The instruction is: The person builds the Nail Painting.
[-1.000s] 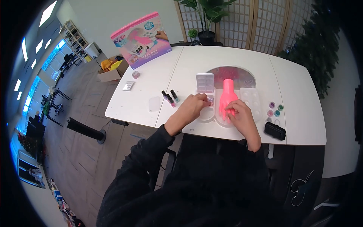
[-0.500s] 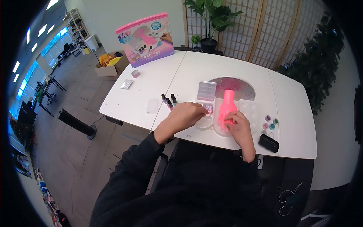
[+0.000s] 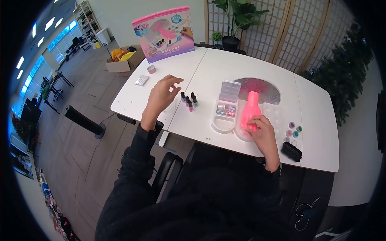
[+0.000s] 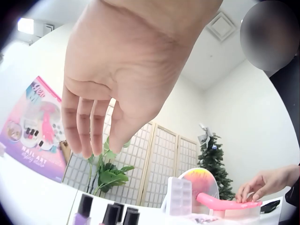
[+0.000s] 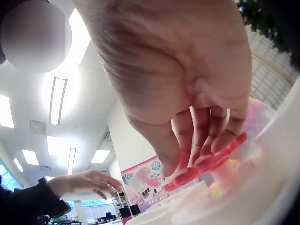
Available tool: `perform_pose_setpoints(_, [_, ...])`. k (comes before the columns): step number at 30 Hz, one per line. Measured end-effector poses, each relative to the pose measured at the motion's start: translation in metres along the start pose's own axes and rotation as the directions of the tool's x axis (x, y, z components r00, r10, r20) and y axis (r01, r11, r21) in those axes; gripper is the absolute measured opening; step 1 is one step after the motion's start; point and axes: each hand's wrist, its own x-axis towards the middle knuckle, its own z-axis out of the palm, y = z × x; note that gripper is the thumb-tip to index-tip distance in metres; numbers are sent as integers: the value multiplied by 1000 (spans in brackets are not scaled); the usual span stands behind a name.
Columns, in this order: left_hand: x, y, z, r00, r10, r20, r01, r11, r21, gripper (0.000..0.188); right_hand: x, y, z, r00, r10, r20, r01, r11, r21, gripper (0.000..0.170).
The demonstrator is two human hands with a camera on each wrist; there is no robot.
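Observation:
In the head view my left hand (image 3: 163, 96) hangs over the table left of several small nail polish bottles (image 3: 190, 103). Its fingers are loosely bent, and the left wrist view shows nothing between them. My right hand (image 3: 263, 134) is on the pink model hand (image 3: 252, 107), thumb and fingers around one of its fingers. The right wrist view shows my thumb at one side of that pink finger (image 5: 183, 178) and my fingertips behind it. Beside the model hand is a white tray (image 3: 223, 125) with small beads (image 3: 226, 109) in its compartments and a raised clear lid (image 3: 230, 91).
Right of the model hand lie a palette (image 3: 275, 116) with round wells, several glitter pots (image 3: 295, 134) and a black case (image 3: 291, 151). A half-round mirror (image 3: 263, 86) stands behind. At the back left are the nail art box (image 3: 164, 34), a round jar (image 3: 151, 69) and a silvery sheet (image 3: 141, 80).
My left hand has left the bead compartments and moved left past the polish bottles, uncovering the beads. My right hand stays at the model hand's fingers. The head view has shifted slightly.

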Motion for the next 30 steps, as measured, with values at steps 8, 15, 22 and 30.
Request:
perform_pose_setpoints(8, [1,-35,27,997,-62,41,65,995,-74,11,-4,2,-5,999,-39,20,38,999,3,23])
perform_pose_setpoints(15, [5,-23,24,998,-55,-35,53,997,-62,9,-5,6,-5,996,-83,24,84,995,-44,26])
perform_pose_setpoints(22, [5,-22,24,972,-233,-19,234,971,57,12,-7,-3,-9,995,-101,14,101,995,11,22])
perform_pose_setpoints(30, [-1,-45,47,997,-28,69,25,998,55,18,-9,-15,-13,996,-86,-17,86,996,14,18])
